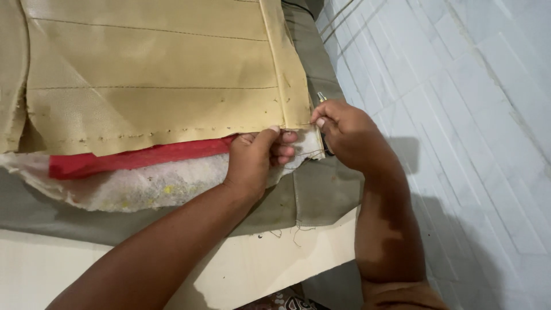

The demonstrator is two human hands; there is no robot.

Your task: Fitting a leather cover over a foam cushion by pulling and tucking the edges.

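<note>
White tiled floor point(459, 115) on the right, pale board point(258, 270) underneath, grey-green cloth point(321, 189) spread over it. On top: a tan padded panel point(155, 74) with stitched lines, a red strip point(138, 158) and white fleecy batting point(143, 186) poking out below its lower edge.

Progress, as I read it: several seam rows across the tan panel look finished, and the lower edge shows a run of loose hand stitches from the left up to the corner. Work sits at that bottom-right corner now (so the edge looks nearly covered; the far side I can't see).

Left hand point(258, 158): forearm comes in diagonally from lower left, fingers curled and pinching the tan edge down over the layers at the corner. Right hand point(344, 132): arm bent in from the right, fingertips pinched on a thin needle point(307, 123) with thread point(310, 154) trailing toward the corner. A small metal tool tip point(321, 97) shows behind the knuckles; whether the hand grips it, can't tell.
</note>
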